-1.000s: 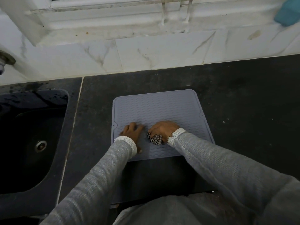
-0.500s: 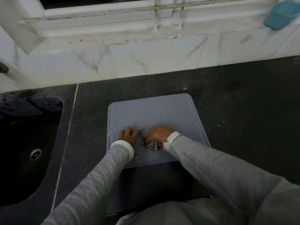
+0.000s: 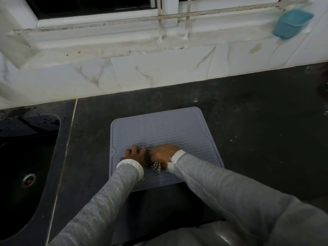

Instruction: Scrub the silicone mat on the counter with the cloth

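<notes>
Right hand (image 3: pixel 164 153) is curled over a bunched b&w checked cloth (image 3: pixel 155 166), gripping it and pressing it onto the silicone mat (image 3: pixel 165 128); a tuft of the cloth sticks out at the wrist side of the hand. Left hand (image 3: pixel 133 153) lies just beside it, fingers spread and flat on the mat, holding nothing, pinning the mat's left-centre area. The 2 hands nearly touch, w/ the cloth between them at the near side. Both arms wear grey knit sleeves (image 3: pixel 221 189) w/ pale frayed cuffs.

The mat is grey-blue, square-ish w/ rounded corners, a wavy ribbed surface and a raised rim w/ small notches at the left and right edges. It lies flat on the dark speckled desk (image 3: pixel 248 125), roughly centre, its near edge partly hidden by the arms. Both hands sit on its near half; the far half is bare.

Left of the mat, past a pale seam in the desk, is a dark sink (image 3: pixel 21 166) w/ a metal drain (image 3: pixel 28 178). Behind the desk runs a white marbled tile backsplash (image 3: pixel 159 73), above it a stained white window sill and frame (image 3: pixel 99 25). A teal plastic basket (image 3: pixel 292 23) hangs at top right, blurred.
</notes>
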A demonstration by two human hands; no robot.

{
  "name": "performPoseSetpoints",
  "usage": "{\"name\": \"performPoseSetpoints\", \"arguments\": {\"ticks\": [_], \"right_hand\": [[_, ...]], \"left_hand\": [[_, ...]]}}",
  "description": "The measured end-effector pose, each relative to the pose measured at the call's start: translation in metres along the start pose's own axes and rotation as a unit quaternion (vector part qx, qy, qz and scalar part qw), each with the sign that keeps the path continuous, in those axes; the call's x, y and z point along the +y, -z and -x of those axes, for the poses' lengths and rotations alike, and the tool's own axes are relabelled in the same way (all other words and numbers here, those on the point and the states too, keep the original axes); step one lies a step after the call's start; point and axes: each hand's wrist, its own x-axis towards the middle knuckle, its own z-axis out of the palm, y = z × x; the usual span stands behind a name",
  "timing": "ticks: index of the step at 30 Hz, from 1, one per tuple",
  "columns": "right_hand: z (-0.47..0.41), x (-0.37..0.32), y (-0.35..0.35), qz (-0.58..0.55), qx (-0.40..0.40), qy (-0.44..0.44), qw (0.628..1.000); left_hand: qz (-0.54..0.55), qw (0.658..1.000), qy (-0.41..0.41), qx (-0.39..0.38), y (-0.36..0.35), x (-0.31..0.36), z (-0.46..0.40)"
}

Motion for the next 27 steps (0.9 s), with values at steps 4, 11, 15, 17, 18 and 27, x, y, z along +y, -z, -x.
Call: {"name": "performPoseSetpoints", "arguments": {"ticks": [4,11,15,17,18,27], "right_hand": [[0.002,0.014,-0.007,-0.005,-0.018,-0.05,0.999],[0.033,0.054,-0.001,-0.031,-0.011,-0.012,0.999],[0.016,0.039,0.001,-0.024,0.025,-0.023,0.999],[0.0,0.023,-0.006,-0.015,0.043,-0.013,0.999],[-0.008,0.014,-0.011,-0.012,0.028,-0.02,0.999],[0.022,0.049,-0.007,-0.043,-0.046,-0.054,0.997]], "left_hand": [[-0.002,1.0,0.0,0.006,-0.004,-0.005,0.0],[0.009,1.0,0.001,0.012,-0.004,-0.003,0.004],[0.0,1.0,0.005,-0.003,0.0,0.001,0.003],[-0.002,1.0,0.008,-0.009,0.001,0.003,0.001],[-0.002,1.0,0.009,-0.009,0.001,0.003,0.001],[0.007,1.0,0.005,0.001,-0.004,-0.002,0.003]]}}
